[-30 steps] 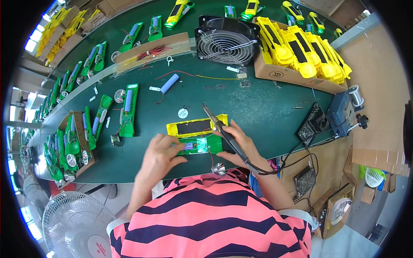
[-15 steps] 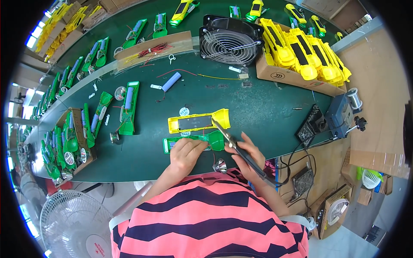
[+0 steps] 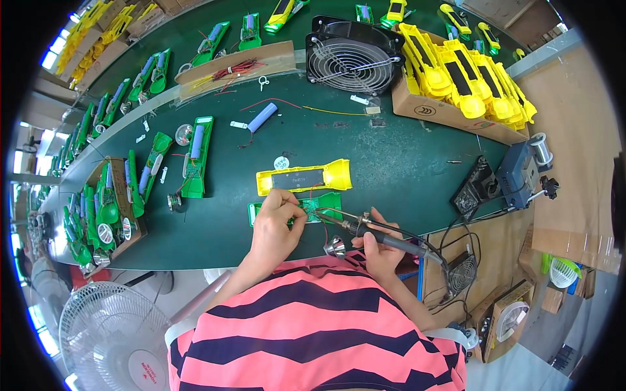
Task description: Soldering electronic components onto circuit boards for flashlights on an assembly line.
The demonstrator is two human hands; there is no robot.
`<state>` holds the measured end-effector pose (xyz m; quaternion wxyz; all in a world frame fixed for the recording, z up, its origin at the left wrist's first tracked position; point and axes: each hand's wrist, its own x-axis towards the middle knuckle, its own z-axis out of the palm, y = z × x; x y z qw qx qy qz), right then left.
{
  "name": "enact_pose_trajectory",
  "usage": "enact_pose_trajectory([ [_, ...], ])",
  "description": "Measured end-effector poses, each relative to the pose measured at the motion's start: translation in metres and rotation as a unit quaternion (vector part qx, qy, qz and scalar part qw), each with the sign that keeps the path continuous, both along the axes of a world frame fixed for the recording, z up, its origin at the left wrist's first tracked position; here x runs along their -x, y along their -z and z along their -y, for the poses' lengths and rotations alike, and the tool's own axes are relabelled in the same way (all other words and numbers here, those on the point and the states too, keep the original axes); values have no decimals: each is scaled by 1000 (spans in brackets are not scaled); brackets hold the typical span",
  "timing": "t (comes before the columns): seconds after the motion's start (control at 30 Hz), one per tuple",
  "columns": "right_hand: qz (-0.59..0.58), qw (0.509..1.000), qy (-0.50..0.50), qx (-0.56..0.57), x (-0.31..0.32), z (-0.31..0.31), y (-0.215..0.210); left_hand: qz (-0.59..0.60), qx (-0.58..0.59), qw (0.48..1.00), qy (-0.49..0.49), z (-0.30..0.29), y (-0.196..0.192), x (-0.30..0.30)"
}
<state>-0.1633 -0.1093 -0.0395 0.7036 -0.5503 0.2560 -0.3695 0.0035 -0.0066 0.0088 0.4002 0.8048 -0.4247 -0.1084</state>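
Nearest, at the front edge of the green table (image 3: 378, 150), a shiny reflector (image 3: 334, 246) on a thin red wire (image 3: 326, 231), lying outside the green shell (image 3: 332, 203) and so not yet seated. Just beyond, grips a soldering iron (image 3: 412, 246) in the right hand (image 3: 380, 253), fingers closed round the handle, tip lowered toward the circuit board (image 3: 312, 210) inside the green shell; cannot tell about contact. Bends the left hand (image 3: 277, 225) over the other end of the same shell, fingers curled inward; cannot tell about a pinch on any wire or part.

Directly behind, a yellow shell (image 3: 338, 174) lying hollow side up, dark panel (image 3: 297, 179) already fitted, seemingly linked to the green shell by wire only. Judging from this, looks about midway: panel and board in place, soldering apparently in hand; reflector unseated, halves not yet closed together.

Off to the left, an open green casing (image 3: 193, 173) with a blue cell, similarly unfinished, beside a box of green parts (image 3: 138, 238). Farther back, a loose blue battery (image 3: 263, 117), then a black fan (image 3: 355, 65) next to a carton (image 3: 407, 103) heaped with spare yellow shells (image 3: 467, 104). Farthest, a yellow-and-green pair (image 3: 280, 14), seemingly further along; too small to judge as fastened.
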Motion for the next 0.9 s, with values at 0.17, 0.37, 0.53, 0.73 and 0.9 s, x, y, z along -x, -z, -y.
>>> enact_pose_trajectory([
  [0.17,-5,1000,-2,-3,0,0,4,22,-14,1000,13,2,1,-3],
  [0.37,-17,1000,4,-12,-4,-1,1,15,-12,1000,12,3,2,-3],
  [0.53,-20,1000,-2,-9,-3,1,3,28,-11,999,13,4,4,-3],
  [0.73,-21,999,-15,-25,-3,1,0,33,-12,999,14,5,4,-4],
  [0.9,4,999,-2,-50,3,10,-1,47,-7,998,30,6,3,-5],
])
